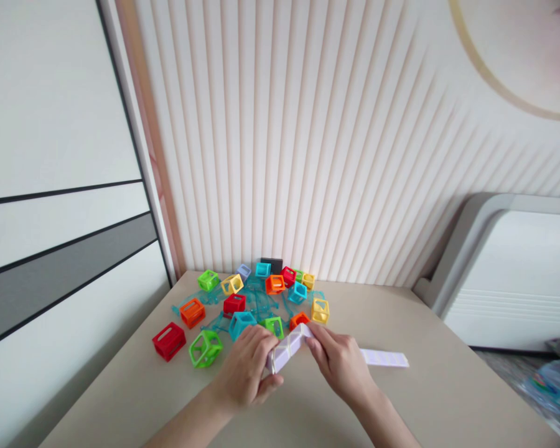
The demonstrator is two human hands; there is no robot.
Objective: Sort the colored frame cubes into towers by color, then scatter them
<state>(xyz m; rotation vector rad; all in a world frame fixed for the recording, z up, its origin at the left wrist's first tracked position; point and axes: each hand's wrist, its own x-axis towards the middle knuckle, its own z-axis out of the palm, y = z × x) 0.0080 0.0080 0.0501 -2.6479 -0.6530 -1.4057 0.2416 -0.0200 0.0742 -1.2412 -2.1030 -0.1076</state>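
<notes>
A pale lavender snake puzzle [287,350], made of wedge-like segments, is between my two hands over the front middle of the table. My left hand [242,373] is closed around its left end, thumb stretched out below. My right hand [343,361] pinches the raised bend at its other side. From behind the right hand a straight lavender length [386,358] runs out to the right; the hand hides where it joins. Just beyond my hands lie an orange hollow cube [299,320], a green hollow cube [273,326] and a blue one [241,325].
Several coloured hollow cubes and translucent teal plastic pieces [259,298] are spread over the table's back left. A red cube [168,341] and a green cube [205,348] lie left of my hands. A black object [272,266] stands by the ribbed wall [280,137]. A white headboard-like panel [518,274] is at right.
</notes>
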